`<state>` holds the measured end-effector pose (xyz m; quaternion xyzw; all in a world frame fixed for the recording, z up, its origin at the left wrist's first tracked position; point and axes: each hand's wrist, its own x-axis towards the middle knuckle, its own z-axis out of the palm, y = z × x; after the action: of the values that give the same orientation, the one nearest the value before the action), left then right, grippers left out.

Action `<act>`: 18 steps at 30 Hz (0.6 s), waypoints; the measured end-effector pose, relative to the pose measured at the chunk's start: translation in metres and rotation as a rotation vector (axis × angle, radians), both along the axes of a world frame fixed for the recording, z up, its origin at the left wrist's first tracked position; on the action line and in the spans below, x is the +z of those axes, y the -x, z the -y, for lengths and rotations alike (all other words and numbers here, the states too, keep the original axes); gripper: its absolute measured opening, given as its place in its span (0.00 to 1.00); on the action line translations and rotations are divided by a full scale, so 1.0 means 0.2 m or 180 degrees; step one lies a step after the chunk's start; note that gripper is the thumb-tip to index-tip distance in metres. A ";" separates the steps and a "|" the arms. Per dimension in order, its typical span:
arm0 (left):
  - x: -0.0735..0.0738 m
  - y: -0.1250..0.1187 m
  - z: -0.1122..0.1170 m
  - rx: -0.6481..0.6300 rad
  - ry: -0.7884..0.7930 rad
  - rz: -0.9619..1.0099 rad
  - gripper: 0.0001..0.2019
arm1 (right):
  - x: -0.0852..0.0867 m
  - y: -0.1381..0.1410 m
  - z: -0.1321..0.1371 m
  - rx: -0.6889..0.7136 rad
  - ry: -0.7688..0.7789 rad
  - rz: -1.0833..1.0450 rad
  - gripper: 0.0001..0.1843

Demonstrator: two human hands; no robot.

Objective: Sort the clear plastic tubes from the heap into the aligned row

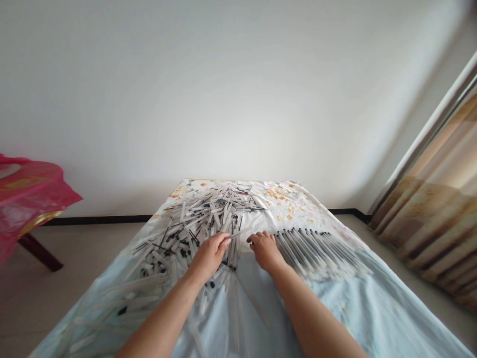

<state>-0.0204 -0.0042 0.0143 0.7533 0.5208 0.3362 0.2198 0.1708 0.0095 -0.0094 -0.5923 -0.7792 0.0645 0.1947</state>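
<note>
At the near edge of the loose pile (197, 219): left hand (210, 256) pinches one white tube (240, 232), whose long axis points right at the right hand (265, 248). That hand's fingers are curled and its grip is unclear. The aligned row (316, 248) lies right of the pile.

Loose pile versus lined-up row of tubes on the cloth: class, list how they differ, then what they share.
The loose pile lies crisscrossed, pointing every way; the lined-up row lies parallel, side by side. The loose pile spreads by the left hand; the lined-up row sits beside the right hand. Both hold pale slim tubes with dark ends.
</note>
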 end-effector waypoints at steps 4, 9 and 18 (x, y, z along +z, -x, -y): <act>0.00 0.01 0.00 0.0019 -0.0050 0.0033 0.16 | 0.04 -0.03 -0.03 0.0143 -0.0069 -0.1310 0.12; 0.01 0.01 0.00 0.0022 -0.0076 0.0056 0.16 | 0.07 -0.06 -0.06 0.0269 0.0264 -0.3088 0.14; -0.01 0.00 -0.01 -0.0031 -0.0018 0.0067 0.16 | 0.11 -0.05 -0.03 0.0301 0.0518 -0.3788 0.17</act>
<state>-0.0204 -0.0018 0.0121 0.7528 0.5139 0.3445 0.2248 0.1817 0.0155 0.0119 -0.4323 -0.5544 0.4529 0.5483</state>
